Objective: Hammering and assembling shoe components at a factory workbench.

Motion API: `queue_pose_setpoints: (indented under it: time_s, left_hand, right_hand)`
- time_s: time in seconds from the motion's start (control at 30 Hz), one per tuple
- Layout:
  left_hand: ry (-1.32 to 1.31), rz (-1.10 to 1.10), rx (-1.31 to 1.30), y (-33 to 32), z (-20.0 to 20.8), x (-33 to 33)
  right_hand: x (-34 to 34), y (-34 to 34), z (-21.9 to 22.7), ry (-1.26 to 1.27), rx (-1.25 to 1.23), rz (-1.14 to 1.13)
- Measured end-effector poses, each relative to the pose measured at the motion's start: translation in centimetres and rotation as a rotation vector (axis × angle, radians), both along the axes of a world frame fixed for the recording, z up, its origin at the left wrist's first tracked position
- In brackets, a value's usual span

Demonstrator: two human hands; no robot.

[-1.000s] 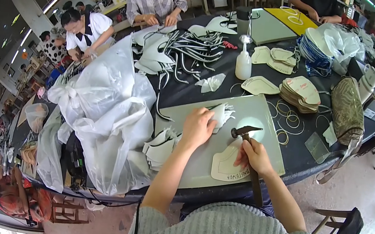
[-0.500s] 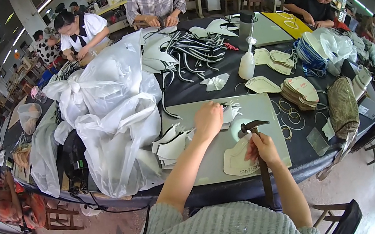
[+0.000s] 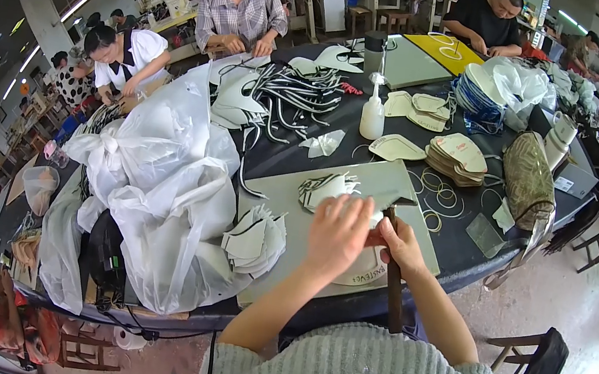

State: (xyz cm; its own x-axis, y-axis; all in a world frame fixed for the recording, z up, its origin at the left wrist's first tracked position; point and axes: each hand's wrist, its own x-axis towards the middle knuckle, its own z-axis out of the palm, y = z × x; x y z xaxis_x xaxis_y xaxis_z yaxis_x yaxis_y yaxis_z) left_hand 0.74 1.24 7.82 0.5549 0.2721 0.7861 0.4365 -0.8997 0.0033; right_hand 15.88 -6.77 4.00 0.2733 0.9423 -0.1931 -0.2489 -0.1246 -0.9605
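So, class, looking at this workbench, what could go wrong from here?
1. The left hand is right beside the hammer gripped in the right hand, so a careless swing might catch its fingers.
2. The loose white pieces lie by the left edge of the board; a nudge could scatter them.
3. The bottle stands upright beyond the board, so a knock might tip it.

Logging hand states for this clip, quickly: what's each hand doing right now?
Left hand: looks open, fingers extended; anything beneath it is hidden.
Right hand: closed, holding a hammer.
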Motion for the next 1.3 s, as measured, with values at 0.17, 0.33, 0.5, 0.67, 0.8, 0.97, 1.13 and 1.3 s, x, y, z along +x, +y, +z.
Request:
queue_pose_setpoints:
  time_s: [0.17, 0.33, 0.5, 0.67, 0.8, 0.97, 1.13, 1.3]
  left_hand:
    - [-0.028, -0.13, -0.272, -5.6, -2.9, 0.9]
    - [-0.338, -0.254, -0.96, -6.7, -4.4, -0.4]
    - [-0.116, -0.333, -1.507, -4.0, -3.3, -2.6]
    - [-0.364, -0.174, -1.448, 1.9, -3.8, -6.7]
    - [-0.281, -0.147, -1.6, 2.3, -4.1, -5.0]
    - [-0.027, -0.15, -1.398, -0.2, -5.0, -2.0]
    - [-0.261, -0.124, -1.489, -2.3, -5.1, -1.2]
    - [-0.098, -0.103, -1.441, -2.7, -6.5, -0.8]
  right_hand:
    - [0.7, -1.4, 2.1, -0.055, 0.015, -0.006]
    - [0.5, -4.2, 2.2, -0.197, 0.025, 0.138]
    - [1.0, -5.2, 1.7, -0.213, 0.057, 0.188]
    - [3.4, -4.0, 1.7, -0.283, 0.063, 0.053]
    - [3.8, -2.9, 1.3, -0.273, 0.016, 0.118]
    - [3.9, -2.5, -1.5, -0.093, -0.13, 0.141]
    - [4.0, -2.2, -1.6, -0.152, -0.17, 0.141]
    - [3.9, -2.2, -1.7, -0.101, -0.133, 0.137]
